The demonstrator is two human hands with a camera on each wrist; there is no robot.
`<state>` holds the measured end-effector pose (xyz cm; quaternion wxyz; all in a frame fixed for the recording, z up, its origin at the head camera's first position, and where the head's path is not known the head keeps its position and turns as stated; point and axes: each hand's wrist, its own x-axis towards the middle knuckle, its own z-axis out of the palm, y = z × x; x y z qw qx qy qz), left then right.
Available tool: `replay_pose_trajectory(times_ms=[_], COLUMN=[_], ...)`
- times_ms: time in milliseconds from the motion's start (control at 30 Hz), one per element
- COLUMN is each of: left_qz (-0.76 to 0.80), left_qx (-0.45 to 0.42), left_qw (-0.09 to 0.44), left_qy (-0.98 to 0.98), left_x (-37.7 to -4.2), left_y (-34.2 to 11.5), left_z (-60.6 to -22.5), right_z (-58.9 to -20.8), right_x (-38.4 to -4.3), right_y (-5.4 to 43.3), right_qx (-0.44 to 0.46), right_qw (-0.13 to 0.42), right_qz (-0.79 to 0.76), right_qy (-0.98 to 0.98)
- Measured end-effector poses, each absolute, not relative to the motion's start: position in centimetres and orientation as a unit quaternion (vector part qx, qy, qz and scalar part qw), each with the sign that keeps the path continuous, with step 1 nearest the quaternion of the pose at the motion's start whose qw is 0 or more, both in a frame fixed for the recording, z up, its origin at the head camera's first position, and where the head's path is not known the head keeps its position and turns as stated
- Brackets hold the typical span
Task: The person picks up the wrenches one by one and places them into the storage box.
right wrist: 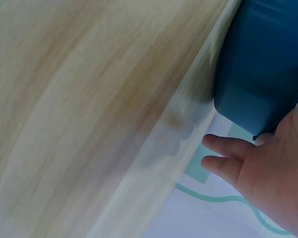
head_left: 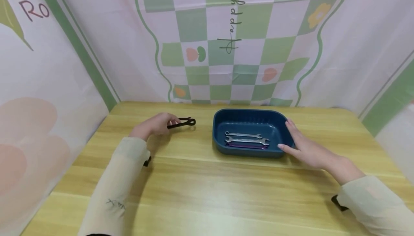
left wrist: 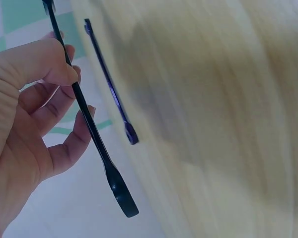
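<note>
My left hand (head_left: 160, 122) pinches a black combination wrench (head_left: 182, 123) between thumb and fingers, above the table's left part. In the left wrist view, this wrench (left wrist: 97, 134) slants down past the fingertips. Beyond it, a dark purple-tinted wrench (left wrist: 109, 82) lies on the table. At the right end of the blue bin (head_left: 247, 153), my right hand (head_left: 307, 149) rests on the rim, thumb and fingers spread. Two of its fingers (right wrist: 223, 166) stick out beside the bin in the right wrist view. Inside the bin lie two silver wrenches (head_left: 247, 140) and a purple wrench (head_left: 245, 146), side by side.
The wood-grain table (head_left: 194, 193) reaches back to a patterned cloth (head_left: 223, 74) hanging behind it. More cloth (head_left: 48, 121) hangs on the left side. The bin stands near the table's far edge, right of the left hand.
</note>
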<state>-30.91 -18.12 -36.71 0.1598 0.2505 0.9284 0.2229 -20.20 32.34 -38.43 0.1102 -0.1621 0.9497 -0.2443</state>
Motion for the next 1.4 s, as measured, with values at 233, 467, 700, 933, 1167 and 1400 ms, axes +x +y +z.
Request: replay_pose_trajectory(times_ms=[233, 467, 700, 933, 1167, 1400], left_qz=[0.205, 0.205, 0.212, 0.201, 0.189, 0.18], left_qx=[0.277, 0.285, 0.292, 0.309, 0.322, 0.336], left_qw=[0.139, 0.138, 0.151, 0.163, 0.16, 0.159], left_qy=[0.929, 0.926, 0.92, 0.915, 0.914, 0.911], left_x=[-30.8, -30.7, -30.9, -31.0, -31.1, -31.6], left_y=[-17.3, -16.4, -15.1, -13.7, -12.0, -9.9], left_z=[-35.7, -34.6, -33.4, -32.6, -32.3, -32.1], right_z=[-38.1, -37.9, -37.9, -38.1, -38.2, -38.2], right_x=[-20.4, -20.7, -20.6, -20.5, -20.5, -20.4], right_y=[32.4, 32.3, 32.3, 32.4, 32.6, 32.5], right_qx=[-0.162, -0.165, -0.169, -0.176, -0.177, -0.178], right_qw=[0.111, 0.111, 0.111, 0.111, 0.116, 0.115], right_qz=[-0.245, -0.245, -0.251, -0.252, -0.243, -0.223], right_qy=[0.949, 0.949, 0.947, 0.945, 0.947, 0.952])
